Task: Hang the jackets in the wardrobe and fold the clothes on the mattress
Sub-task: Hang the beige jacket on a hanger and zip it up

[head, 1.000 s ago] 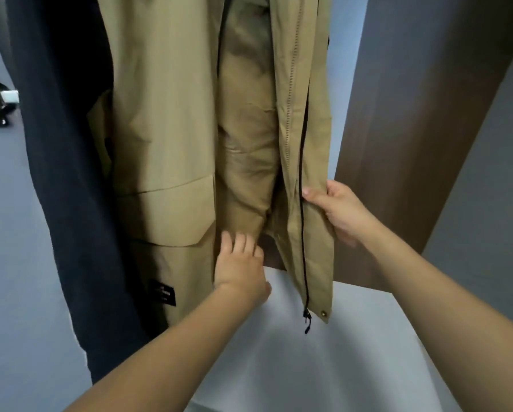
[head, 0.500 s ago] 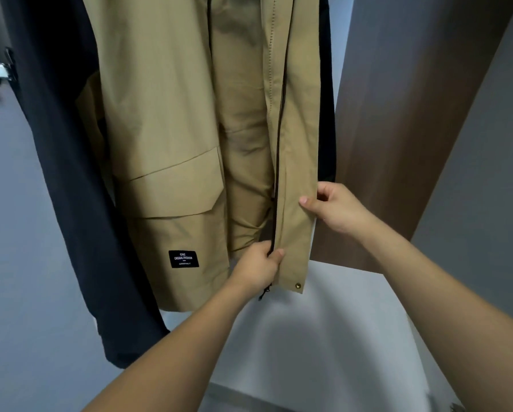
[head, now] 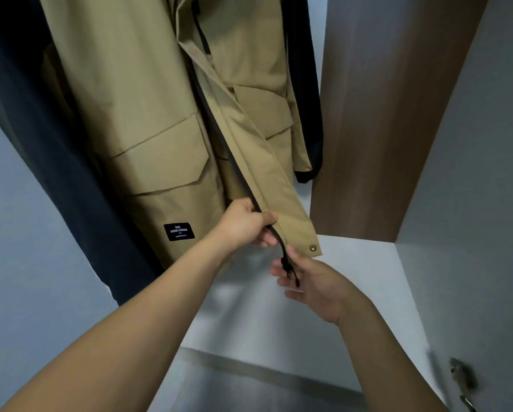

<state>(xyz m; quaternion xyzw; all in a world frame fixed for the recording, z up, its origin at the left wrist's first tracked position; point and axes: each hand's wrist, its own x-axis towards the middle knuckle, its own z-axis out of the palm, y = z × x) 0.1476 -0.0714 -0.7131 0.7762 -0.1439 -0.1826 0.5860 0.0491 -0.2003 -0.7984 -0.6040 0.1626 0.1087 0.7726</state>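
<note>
One khaki jacket hanging in wardrobe, front unzipped, two flap pockets, black label low on one panel, brass snap at hem corner. Two dark garments hang either side. Left hand pinches zipper edge near hem, fingers curled on fabric. Right hand below, fingers loosely open, thumb touching black zipper pull. White wardrobe floor, brown wood panel, grey walls.
</note>
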